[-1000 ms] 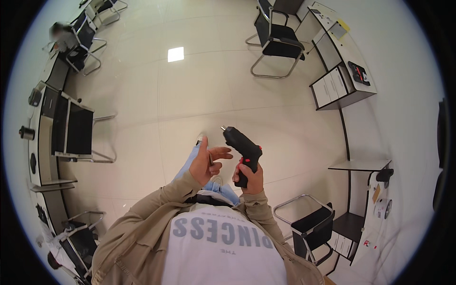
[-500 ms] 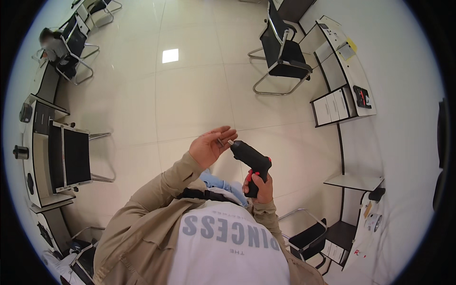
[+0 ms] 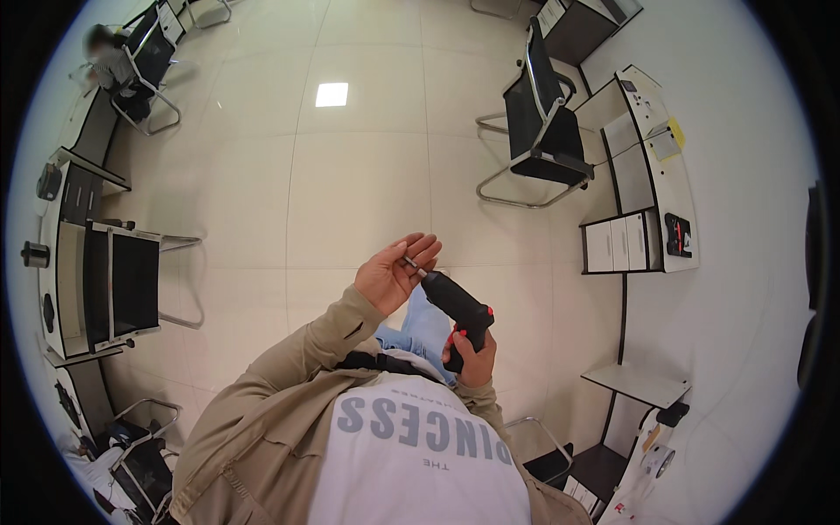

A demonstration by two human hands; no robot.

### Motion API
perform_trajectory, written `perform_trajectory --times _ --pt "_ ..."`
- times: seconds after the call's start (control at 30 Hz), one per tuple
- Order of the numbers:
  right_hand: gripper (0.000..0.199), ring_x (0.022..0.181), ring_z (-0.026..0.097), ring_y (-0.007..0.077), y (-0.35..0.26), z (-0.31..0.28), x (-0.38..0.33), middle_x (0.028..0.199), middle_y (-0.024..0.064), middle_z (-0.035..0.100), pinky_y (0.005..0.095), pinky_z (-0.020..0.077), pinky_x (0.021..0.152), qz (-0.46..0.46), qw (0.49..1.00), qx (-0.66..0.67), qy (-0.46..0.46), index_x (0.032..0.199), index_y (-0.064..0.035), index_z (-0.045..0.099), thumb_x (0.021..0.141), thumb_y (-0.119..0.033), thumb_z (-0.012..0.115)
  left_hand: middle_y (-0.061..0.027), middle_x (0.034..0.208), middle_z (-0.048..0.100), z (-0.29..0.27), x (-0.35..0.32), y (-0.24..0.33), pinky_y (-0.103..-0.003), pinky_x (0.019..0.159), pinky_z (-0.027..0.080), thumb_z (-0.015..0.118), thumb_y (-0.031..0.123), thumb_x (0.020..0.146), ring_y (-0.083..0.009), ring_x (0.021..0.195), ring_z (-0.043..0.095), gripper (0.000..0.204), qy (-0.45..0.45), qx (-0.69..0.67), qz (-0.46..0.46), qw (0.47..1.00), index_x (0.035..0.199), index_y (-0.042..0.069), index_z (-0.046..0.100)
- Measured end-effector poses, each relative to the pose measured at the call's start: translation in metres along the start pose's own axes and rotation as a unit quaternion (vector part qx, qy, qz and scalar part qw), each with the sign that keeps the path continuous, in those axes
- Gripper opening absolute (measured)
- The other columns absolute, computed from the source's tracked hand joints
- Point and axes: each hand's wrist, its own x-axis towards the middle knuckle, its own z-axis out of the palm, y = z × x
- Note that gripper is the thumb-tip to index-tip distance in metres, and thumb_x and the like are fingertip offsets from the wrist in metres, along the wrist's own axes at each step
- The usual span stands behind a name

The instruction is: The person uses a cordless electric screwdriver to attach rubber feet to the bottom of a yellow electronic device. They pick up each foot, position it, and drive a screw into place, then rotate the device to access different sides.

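A black cordless screwdriver with red buttons is held upright-tilted in front of my chest, its nose pointing up and left. My right hand grips its handle. My left hand is raised just left of the tool's nose, fingers pinching a small thin metal bit at the tip of the tool. Both hands sit above my blue-jeaned leg and the pale tiled floor.
A black chair with a chrome frame stands at the upper right beside a white desk with drawers. Desks with black chairs line the left side, where a person sits far off. A small white shelf is at my right.
The hands and screwdriver have shifted slightly right and down in view. My left hand has closed its fingers from spread to pinching the small bit at the tool's nose.
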Motion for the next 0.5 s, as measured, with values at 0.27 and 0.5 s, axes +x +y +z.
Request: perform_trajectory --times 0.27,0.5 --pt "0.015 0.052 0.055 0.0139 -0.048 -0.061 0.099 0.066 0.0062 0.057 0.0277 0.0458 0.049 -0.01 1.0 -0.001 -0.018 0.089 -0.0008 0.054 0.085 -0.011 0.064 -0.0164 0.133 0.054 0.031 0.113 -0.036 -0.04 0.106 0.043 0.043 0.015 0.1 -0.0279 0.127 0.05 0.04 0.013 0.069 0.057 0.996 0.134 -0.005 0.043" --pt "0.012 0.048 0.054 0.0148 -0.099 -0.133 0.17 0.065 0.0068 0.055 0.0279 0.0456 0.046 -0.089 0.996 -0.006 0.014 0.093 0.0014 0.053 0.084 -0.004 0.06 -0.0174 0.132 0.054 0.106 0.21 -0.079 -0.04 0.103 0.046 0.046 0.017 0.101 -0.0297 0.124 0.053 0.037 -0.013 0.096 0.03 0.995 0.131 -0.003 0.045"
